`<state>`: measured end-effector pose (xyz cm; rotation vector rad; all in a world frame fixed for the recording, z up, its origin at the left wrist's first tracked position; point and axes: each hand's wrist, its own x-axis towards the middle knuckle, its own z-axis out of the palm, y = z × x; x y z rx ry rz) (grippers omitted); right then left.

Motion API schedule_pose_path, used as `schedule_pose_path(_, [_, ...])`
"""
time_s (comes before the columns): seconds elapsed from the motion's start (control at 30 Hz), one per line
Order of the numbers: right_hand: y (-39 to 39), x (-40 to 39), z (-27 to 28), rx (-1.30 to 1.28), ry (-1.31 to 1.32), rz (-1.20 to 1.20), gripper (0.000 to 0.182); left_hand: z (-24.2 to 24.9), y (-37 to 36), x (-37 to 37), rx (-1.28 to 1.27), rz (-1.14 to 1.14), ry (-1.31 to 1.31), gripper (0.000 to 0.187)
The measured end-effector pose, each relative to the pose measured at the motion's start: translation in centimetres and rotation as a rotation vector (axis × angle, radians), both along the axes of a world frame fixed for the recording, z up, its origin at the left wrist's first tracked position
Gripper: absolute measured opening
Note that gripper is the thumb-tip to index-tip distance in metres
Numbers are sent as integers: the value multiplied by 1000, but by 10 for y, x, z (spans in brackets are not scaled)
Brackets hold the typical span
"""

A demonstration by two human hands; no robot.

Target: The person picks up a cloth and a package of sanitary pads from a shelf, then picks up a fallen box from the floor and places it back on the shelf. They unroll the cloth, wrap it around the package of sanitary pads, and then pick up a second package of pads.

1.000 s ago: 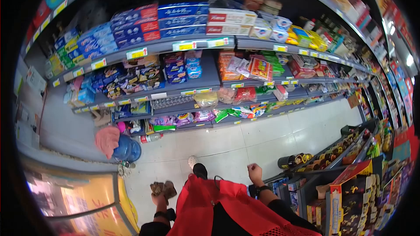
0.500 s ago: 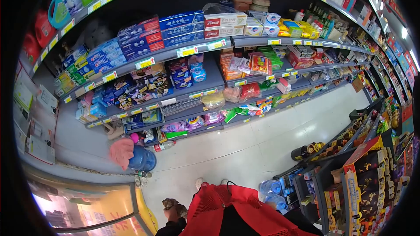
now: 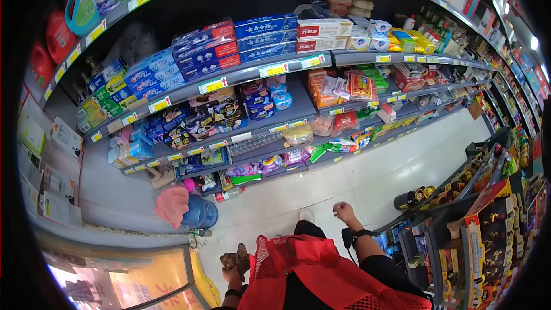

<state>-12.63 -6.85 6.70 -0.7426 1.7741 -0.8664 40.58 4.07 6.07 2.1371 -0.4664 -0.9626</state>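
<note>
My left hand (image 3: 232, 274) is low at the front, closed around a crumpled brown cloth (image 3: 235, 257) that sticks up from the fingers. A dark band circles that wrist. To the right, my right hand (image 3: 344, 212) is held out over the floor, its fingers loosely curled with a gap and nothing visible in them. A black band with a small dark device is on its wrist. Between the arms, a red mesh vest (image 3: 304, 261) covers my front. One shoe (image 3: 306, 215) shows on the floor just ahead.
Ahead, curved shelves (image 3: 270, 72) hold toothpaste boxes, packs and bags. A blue water jug (image 3: 201, 212) with a pink cloth (image 3: 172, 206) stands on the floor at left, near a bottle (image 3: 228, 194). A glass-fronted case (image 3: 126, 275) is at lower left, a display rack (image 3: 482, 241) at right.
My right hand has come into view, reaching forward over the floor. My left hand with the brown cloth is a little higher and further right. The shelves have shifted right in view.
</note>
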Motion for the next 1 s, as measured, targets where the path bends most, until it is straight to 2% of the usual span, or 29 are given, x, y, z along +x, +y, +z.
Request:
schedule_pose_path(0.13, [-102,-8,15,-254,-176,-111,18,-74,17,30,40,162,61,53])
schedule_pose_path(0.17, [-135,-10,28,-299,-215,-134,17,-53,12,20,108,171,-39,52])
schedule_pose_path(0.2, [-172,-16,43,-342,-254,-155,16,-60,13,20,105,222,-23,51])
schedule_pose_path(0.23, [-212,-28,53,-379,-217,-90,17,-58,12,15,140,226,-124,48])
schedule_pose_path(0.27, [-253,-39,63,-409,-182,-18,18,-24,1,1,176,246,-164,45])
schedule_pose_path(0.3, [-296,-45,78,-490,-229,20,19,-27,1,-1,177,287,-208,41])
schedule_pose_path(0.33, [-336,-50,93,-561,-278,65,20,-38,7,-3,-6,430,-110,40])
schedule_pose_path(0.37, [-374,-52,115,-500,-298,94,23,1,-7,-24,-41,534,-70,39])
schedule_pose_path(0.4, [-416,-53,134,-444,-320,125,27,-5,0,-24,11,588,-109,40])
schedule_pose_path(0.43, [-454,-55,142,-454,-290,175,36,-11,12,-30,14,635,-144,39])
schedule_pose_path(0.47, [-505,-88,99,-715,-22,469,45,-19,27,-37,-60,711,-143,35])
schedule_pose_path(0.5, [-540,-83,113,-597,-53,395,45,19,14,-62,-33,791,-83,34])
schedule_pose_path(0.6, [-622,-63,127,-437,61,356,45,15,46,-105,-103,941,-77,35])
schedule_pose_path(0.73, [-687,-38,115,-317,222,422,45,34,68,-190,-124,1147,70,33])
schedule_pose_path(0.83, [-705,-20,106,-287,301,459,45,38,69,-252,-109,1297,159,30])
schedule_pose_path(1.0, [-714,8,106,-298,384,507,45,-7,88,-329,36,1405,246,28])
